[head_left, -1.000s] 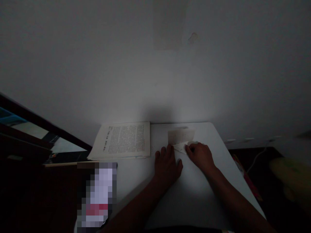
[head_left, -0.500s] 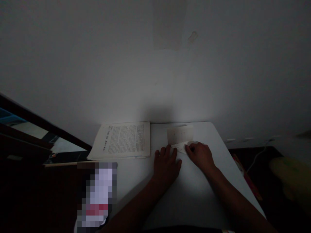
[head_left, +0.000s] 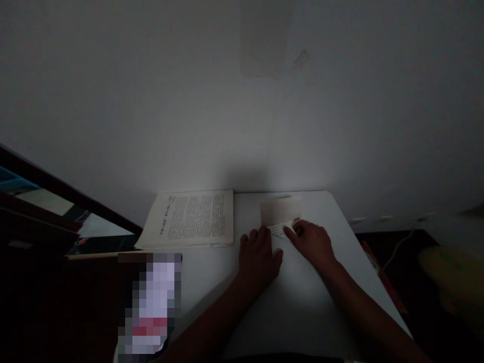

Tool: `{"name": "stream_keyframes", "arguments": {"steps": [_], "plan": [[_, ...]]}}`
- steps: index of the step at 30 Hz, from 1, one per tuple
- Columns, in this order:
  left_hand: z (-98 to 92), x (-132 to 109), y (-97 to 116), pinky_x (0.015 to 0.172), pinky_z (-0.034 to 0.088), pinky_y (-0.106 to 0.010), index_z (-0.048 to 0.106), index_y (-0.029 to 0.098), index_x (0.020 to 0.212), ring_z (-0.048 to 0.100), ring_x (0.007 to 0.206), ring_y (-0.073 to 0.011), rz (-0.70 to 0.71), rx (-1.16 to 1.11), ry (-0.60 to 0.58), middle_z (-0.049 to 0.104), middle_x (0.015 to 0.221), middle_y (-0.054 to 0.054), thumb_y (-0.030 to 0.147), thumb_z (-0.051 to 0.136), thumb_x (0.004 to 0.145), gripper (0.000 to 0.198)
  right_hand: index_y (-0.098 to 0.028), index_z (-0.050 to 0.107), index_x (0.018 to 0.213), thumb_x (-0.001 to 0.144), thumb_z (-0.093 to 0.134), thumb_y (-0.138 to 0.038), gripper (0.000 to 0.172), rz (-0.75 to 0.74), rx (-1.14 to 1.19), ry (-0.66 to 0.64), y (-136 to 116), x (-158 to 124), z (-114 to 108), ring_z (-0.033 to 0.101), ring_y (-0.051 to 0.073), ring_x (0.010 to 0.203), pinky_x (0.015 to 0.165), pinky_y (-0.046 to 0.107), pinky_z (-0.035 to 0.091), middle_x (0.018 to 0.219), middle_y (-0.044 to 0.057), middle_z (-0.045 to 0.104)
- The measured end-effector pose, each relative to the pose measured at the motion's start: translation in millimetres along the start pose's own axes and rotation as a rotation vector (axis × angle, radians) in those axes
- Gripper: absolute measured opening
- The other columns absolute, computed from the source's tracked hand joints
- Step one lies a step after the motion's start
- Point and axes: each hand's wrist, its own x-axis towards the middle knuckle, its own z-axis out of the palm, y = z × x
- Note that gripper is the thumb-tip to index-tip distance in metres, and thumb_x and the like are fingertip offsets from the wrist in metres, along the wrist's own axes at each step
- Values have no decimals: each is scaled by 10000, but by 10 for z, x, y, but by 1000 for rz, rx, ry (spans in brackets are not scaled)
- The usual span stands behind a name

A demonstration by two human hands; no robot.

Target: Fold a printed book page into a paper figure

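Observation:
A small printed sheet of paper point(head_left: 282, 207) lies near the back of the white table, its lower part folded into a pointed flap point(head_left: 279, 231) with lines of print. My right hand point(head_left: 312, 241) grips the flap's right side, thumb pressed on top and index finger curled at its upper edge. At the paper's lower left corner rests my left hand point(head_left: 257, 257), palm down, fingertips touching or very near the paper and thumb held apart. The fingers of my right hand cover the right end of the fold.
A stack of printed pages point(head_left: 196, 219) lies left of my hands on the white table point(head_left: 295, 302). Behind rises a plain wall point(head_left: 170, 101). A blurred-out pixelated object point(head_left: 153, 302) is at the table's left edge. A pale cable point(head_left: 397, 247) runs at the right.
My right thumb has slid slightly left over the paper flap. The left index finger has drawn in toward its neighbours, uncovering more of the flap's left end.

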Motion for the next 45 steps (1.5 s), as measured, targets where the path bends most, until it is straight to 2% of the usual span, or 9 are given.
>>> {"name": "stream_keyframes", "arguments": {"steps": [11,17,29,36,45], "plan": [[9,7,-15,917,319,-467,473,182,1224,423,1096,-288,-10,-15,12,477,1276,-111,425,487,822,470,-145,603,944,727,370,-731,667,57,-144,-122,-215,81,-110,642,306,807,701,389,373,806,147,686],[-16,13,-5,911,326,-456,471,165,1224,433,1081,-283,-6,-22,15,488,1260,-111,419,478,824,473,-142,597,959,704,378,-749,694,73,-140,-126,-249,88,-121,641,330,819,711,410,380,817,155,688],[-44,9,-21,895,333,-457,484,185,1203,442,1047,-282,-25,-40,5,510,1215,-102,425,506,804,466,-170,591,907,704,481,-672,552,49,-125,-164,-152,13,-136,639,292,834,682,360,380,865,115,688],[-55,11,-20,887,340,-447,493,179,1184,445,1045,-282,-22,-36,8,508,1210,-101,424,509,800,456,-184,603,893,708,516,-638,497,53,-98,-168,0,-81,-171,645,281,799,656,342,390,873,88,698],[-69,27,-22,882,340,-442,499,186,1173,446,1034,-281,-28,-38,-1,516,1186,-100,423,528,788,453,-211,595,873,695,545,-612,442,120,-19,-235,231,-203,-225,642,253,743,597,311,388,831,70,696]]}}
